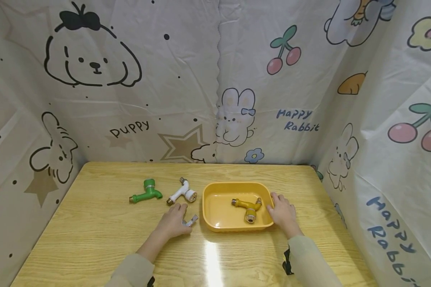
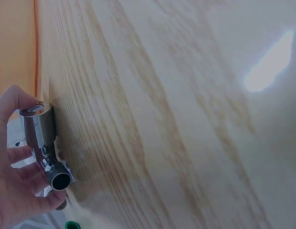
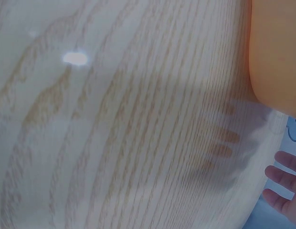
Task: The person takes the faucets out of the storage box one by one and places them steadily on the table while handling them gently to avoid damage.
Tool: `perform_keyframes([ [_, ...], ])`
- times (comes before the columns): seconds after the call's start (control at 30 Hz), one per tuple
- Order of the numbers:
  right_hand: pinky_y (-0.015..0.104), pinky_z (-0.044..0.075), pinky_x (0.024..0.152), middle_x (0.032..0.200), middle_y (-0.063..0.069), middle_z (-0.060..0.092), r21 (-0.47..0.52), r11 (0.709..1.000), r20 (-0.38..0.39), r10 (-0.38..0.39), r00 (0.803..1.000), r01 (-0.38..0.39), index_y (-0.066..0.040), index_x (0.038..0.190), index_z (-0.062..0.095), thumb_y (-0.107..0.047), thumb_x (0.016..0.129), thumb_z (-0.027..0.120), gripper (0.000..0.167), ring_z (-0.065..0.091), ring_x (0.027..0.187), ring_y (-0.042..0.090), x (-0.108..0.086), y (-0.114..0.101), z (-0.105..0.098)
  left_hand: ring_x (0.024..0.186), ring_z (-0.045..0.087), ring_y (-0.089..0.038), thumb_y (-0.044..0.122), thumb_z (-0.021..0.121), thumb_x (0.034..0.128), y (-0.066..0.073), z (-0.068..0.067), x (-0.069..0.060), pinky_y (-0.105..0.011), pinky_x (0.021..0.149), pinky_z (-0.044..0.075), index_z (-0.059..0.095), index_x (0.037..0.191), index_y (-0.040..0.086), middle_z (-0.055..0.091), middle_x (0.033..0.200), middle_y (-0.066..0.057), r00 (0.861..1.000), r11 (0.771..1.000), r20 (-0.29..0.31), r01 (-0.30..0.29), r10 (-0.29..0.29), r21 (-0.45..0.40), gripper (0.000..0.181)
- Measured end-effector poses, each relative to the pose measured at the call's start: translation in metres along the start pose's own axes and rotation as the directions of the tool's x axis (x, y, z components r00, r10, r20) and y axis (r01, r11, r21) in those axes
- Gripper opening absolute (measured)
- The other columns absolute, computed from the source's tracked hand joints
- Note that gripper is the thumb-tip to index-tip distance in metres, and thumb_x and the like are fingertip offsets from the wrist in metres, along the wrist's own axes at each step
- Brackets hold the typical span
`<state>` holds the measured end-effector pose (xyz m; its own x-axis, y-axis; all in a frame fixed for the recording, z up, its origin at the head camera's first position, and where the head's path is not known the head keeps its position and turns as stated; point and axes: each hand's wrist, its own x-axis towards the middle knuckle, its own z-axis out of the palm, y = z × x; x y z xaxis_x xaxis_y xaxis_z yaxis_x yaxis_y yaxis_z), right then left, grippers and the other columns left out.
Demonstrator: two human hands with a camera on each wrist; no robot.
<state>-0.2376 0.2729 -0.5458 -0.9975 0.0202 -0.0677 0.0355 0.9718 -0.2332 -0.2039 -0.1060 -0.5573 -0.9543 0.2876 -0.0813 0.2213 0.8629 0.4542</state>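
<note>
Just left of the yellow tray (image 1: 219,208), the left hand (image 1: 171,221) has its grip clamped on a silver tap (image 1: 192,221) — in the left wrist view, fingers curl about the tap's round cap and threaded end. At the tray's right end is the right hand (image 1: 284,213), its grip apart, fingers extended and spread. Inside the tray, toward its right side, lies a yellow tap (image 1: 247,205). Left of the tray and beyond the silver tap lies a white tap (image 1: 183,191); farther left of the tray — all on the wooden table (image 1: 93,235) — lies a green tap (image 1: 148,194).
</note>
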Motion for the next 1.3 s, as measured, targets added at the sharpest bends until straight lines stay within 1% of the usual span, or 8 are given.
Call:
perform_keyframes([
  [0.17,0.06,0.035,0.086,0.125,0.02,0.046,-0.005,1.0,0.001,-0.001,1.0,0.001,-0.01,0.135,0.038,-0.032,0.091,0.047,0.05,0.045,0.112,0.039,0.0,-0.001,-0.001,0.102,0.047,-0.03,0.034,0.072,0.0627,0.001,-0.001,0.002,-0.05,0.079,0.044,0.045,0.129,0.001,0.048,0.116,-0.017,1.0,1.0,0.022,0.006,-0.006,0.01,0.079],
  [0.43,0.06,0.035,0.087,0.125,0.02,0.047,-0.001,1.0,-0.003,-0.005,1.0,0.005,-0.009,0.135,0.038,-0.032,0.09,0.048,0.051,0.045,0.112,0.039,0.0,-0.001,-0.003,0.115,0.043,-0.038,0.033,0.07,0.0697,0.003,-0.007,0.002,-0.057,0.089,0.039,0.045,0.131,-0.002,0.045,0.126,-0.023,0.996,1.0,0.086,-0.005,0.004,0.016,0.075],
  [0.63,0.06,0.035,0.087,0.125,0.02,0.047,0.0,1.0,-0.006,-0.006,1.0,0.006,-0.01,0.135,0.038,-0.032,0.091,0.047,0.051,0.045,0.111,0.039,0.001,-0.001,-0.003,0.117,0.04,-0.04,0.032,0.07,0.0747,0.005,-0.01,0.001,-0.059,0.09,0.036,0.043,0.132,-0.003,0.043,0.127,-0.023,0.992,1.0,0.125,-0.005,0.004,0.007,0.073],
  [0.9,0.06,0.036,0.086,0.125,0.02,0.047,-0.001,1.0,-0.003,-0.005,1.0,0.005,-0.01,0.135,0.038,-0.032,0.091,0.047,0.051,0.046,0.111,0.039,0.001,-0.001,-0.003,0.118,0.039,-0.041,0.028,0.069,0.0748,0.008,-0.015,-0.002,-0.06,0.091,0.034,0.042,0.132,-0.004,0.041,0.128,-0.024,0.99,1.0,0.14,-0.001,0.003,-0.014,0.071],
  [1.07,0.06,0.036,0.086,0.124,0.02,0.047,0.0,1.0,-0.009,-0.01,1.0,0.01,-0.009,0.135,0.039,-0.032,0.091,0.046,0.05,0.046,0.111,0.039,0.0,-0.002,-0.003,0.116,0.041,-0.04,0.03,0.069,0.074,0.008,-0.016,-0.001,-0.06,0.089,0.036,0.043,0.133,-0.001,0.043,0.126,-0.022,0.993,1.0,0.12,-0.008,0.008,-0.001,0.072],
  [1.2,0.059,0.036,0.086,0.125,0.02,0.047,0.0,1.0,-0.009,-0.011,1.0,0.011,-0.01,0.135,0.038,-0.032,0.091,0.047,0.05,0.046,0.111,0.039,0.0,-0.001,-0.003,0.108,0.047,-0.034,0.041,0.068,0.0745,0.008,-0.021,0.004,-0.056,0.085,0.04,0.042,0.136,0.006,0.048,0.119,-0.015,0.998,0.998,0.052,-0.031,0.029,0.049,0.075],
  [1.27,0.059,0.036,0.086,0.125,0.02,0.047,-0.001,1.0,-0.008,-0.011,1.0,0.011,-0.01,0.135,0.038,-0.032,0.091,0.047,0.05,0.046,0.111,0.039,0.0,-0.001,-0.003,0.106,0.048,-0.033,0.043,0.067,0.0748,0.01,-0.025,0.008,-0.054,0.085,0.041,0.041,0.136,0.008,0.048,0.119,-0.014,0.999,0.997,0.011,-0.046,0.045,0.061,0.076],
  [1.3,0.059,0.036,0.086,0.125,0.02,0.047,-0.004,1.0,-0.007,-0.012,1.0,0.012,-0.01,0.135,0.038,-0.032,0.091,0.047,0.051,0.046,0.111,0.039,0.0,-0.001,-0.003,0.109,0.047,-0.034,0.043,0.067,0.0749,0.011,-0.028,0.01,-0.055,0.088,0.039,0.04,0.137,0.008,0.047,0.122,-0.015,0.999,0.997,-0.006,-0.048,0.049,0.059,0.076],
])
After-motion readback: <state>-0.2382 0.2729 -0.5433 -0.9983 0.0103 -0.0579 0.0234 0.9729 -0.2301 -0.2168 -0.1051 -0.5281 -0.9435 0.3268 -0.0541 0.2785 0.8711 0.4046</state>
